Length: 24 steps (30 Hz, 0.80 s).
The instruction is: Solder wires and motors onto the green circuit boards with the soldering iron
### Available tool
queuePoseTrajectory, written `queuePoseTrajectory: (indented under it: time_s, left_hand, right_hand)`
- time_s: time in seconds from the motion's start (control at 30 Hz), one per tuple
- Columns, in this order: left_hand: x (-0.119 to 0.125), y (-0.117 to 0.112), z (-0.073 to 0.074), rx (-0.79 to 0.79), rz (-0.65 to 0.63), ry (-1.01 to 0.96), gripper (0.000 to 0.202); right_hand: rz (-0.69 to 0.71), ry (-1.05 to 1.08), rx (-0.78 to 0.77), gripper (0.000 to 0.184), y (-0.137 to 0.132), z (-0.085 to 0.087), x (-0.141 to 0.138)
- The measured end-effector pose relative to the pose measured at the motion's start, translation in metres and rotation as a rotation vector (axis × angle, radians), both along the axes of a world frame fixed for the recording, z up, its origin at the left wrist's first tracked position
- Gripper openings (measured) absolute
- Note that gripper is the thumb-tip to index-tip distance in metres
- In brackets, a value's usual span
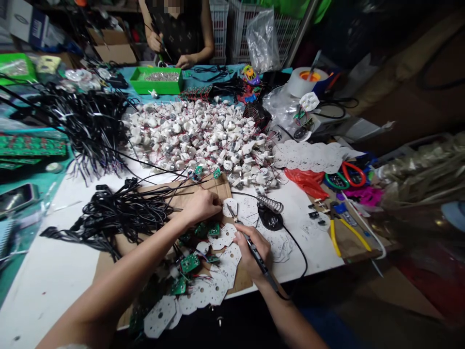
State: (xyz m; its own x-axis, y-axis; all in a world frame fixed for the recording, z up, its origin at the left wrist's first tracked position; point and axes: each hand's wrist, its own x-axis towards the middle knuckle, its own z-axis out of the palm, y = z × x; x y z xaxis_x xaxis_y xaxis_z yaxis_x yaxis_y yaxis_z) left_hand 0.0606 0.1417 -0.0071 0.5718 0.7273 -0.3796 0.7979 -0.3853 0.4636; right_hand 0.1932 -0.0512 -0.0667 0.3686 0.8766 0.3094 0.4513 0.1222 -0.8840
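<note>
My right hand is closed round a black soldering iron, held like a pen, its tip at a small white round board. My left hand is closed in a pinch just left of that board, over a brown cardboard sheet; what its fingers hold is too small to make out. Between and below my hands lie white round boards and small green circuit boards. The iron's black cord runs off the table's front edge.
A big heap of small white motors with red wires fills the middle. Black cable bundles lie to the left. A coil soldering stand, yellow-handled pliers, a tape roll sit at the right. Another person works across the table by a green tray.
</note>
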Motion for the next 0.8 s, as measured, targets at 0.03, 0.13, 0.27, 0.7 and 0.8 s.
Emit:
queuePoseTrajectory:
  time_s: [0.03,0.13,0.27,0.7,0.8]
  left_hand:
    - [-0.002,0.001,0.000,-0.002,-0.013,-0.024,0.017]
    - [-0.009,0.003,-0.001,-0.016,-0.055,-0.137,0.016]
    - [-0.019,0.001,-0.003,0.015,-0.040,-0.220,0.015]
    - [-0.018,-0.004,-0.016,0.207,-0.219,-0.158,0.015]
    - [-0.016,-0.005,-0.018,0.232,-0.226,-0.110,0.016]
  right_hand:
    - [-0.007,0.005,-0.007,0.026,0.000,-0.001,0.000]
    - [-0.022,0.009,-0.020,0.025,0.000,-0.001,0.001]
    - [-0.028,0.025,-0.021,0.024,0.001,0.002,0.000]
    - [-0.028,0.022,-0.028,0.023,0.002,0.005,-0.002]
    - [-0.016,0.003,-0.023,0.023,0.002,0.004,0.000]
